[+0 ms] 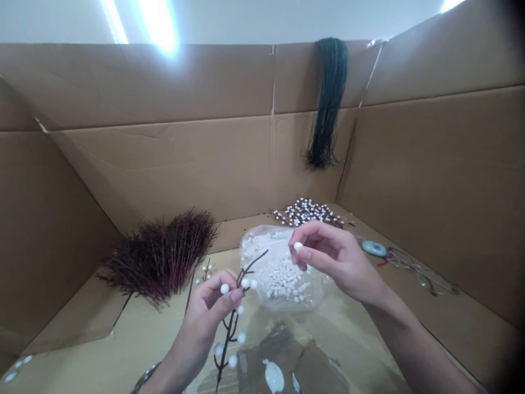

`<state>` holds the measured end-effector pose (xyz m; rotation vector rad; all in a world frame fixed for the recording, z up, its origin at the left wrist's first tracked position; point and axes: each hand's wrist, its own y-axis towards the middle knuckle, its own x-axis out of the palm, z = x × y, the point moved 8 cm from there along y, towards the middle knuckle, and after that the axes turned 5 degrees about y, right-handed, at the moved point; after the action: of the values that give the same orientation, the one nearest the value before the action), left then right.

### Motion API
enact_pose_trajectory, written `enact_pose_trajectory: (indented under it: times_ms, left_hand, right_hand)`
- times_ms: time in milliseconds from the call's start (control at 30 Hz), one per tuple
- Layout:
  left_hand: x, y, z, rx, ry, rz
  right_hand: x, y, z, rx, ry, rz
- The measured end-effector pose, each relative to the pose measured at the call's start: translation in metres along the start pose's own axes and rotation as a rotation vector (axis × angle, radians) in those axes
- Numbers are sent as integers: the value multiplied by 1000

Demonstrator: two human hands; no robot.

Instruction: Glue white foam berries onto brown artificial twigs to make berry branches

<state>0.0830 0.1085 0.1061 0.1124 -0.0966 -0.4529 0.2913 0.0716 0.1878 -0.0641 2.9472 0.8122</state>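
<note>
So the left hand [207, 312] is at about 6 o'clock in the view, thumb and fingers closed around a thin dark twig [230, 324]. It's a wiry, forked thing with little round white beads stuck on its side tips, and its bare top tip points off toward 1 o'clock. The right hand [338, 257] sits at roughly 3 o'clock from the left one, pinching a single white bead [298, 246] between thumb and fingertips, other fingers loosely curled. The bead looks matte and foamy, like a tiny ball.

Right between and behind the hands is a crinkly clear plastic bag [283, 271] full of the same beads. At 9 o'clock is a bristly, fan-shaped bundle of reddish-brown twigs [164, 254]. At 12 o'clock, against the back wall, lies a pile of beaded branches [307, 212]. A dark green stringy tassel [328, 104] hangs over the smooth cardboard wall [184, 158]. Metal scissors [414, 268] lie at 3 o'clock.
</note>
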Motion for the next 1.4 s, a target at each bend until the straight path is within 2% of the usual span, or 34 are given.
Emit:
enact_pose_trajectory:
  times_ms: [100, 200, 300, 533, 733, 967, 1133, 1400]
  left_hand:
    - [3, -2, 1, 15, -11, -34]
    - [6, -4, 3, 21, -23, -76]
    - [9, -6, 4, 15, -49, -99]
    - [11, -8, 6, -1, -61, -84]
    - [15, -7, 10, -13, -84, -86]
    - [15, 0, 8, 12, -3, -73]
    - [14, -4, 8, 26, 99, -55]
    - [12, -7, 14, 108, 176, -20]
  right_hand:
    - [16, 8, -20, -41, -60, 1]
    - [36, 14, -31, -82, -147, -62]
    - [49, 17, -34, -85, -52, -128]
    - [62, 19, -33, -91, 257, -196]
    - [65, 19, -27, -81, 438, -212]
    - [56, 28, -17, -9, 470, -176]
    - [59, 31, -7, 58, 541, -177]
    - [62, 29, -5, 83, 516, -163]
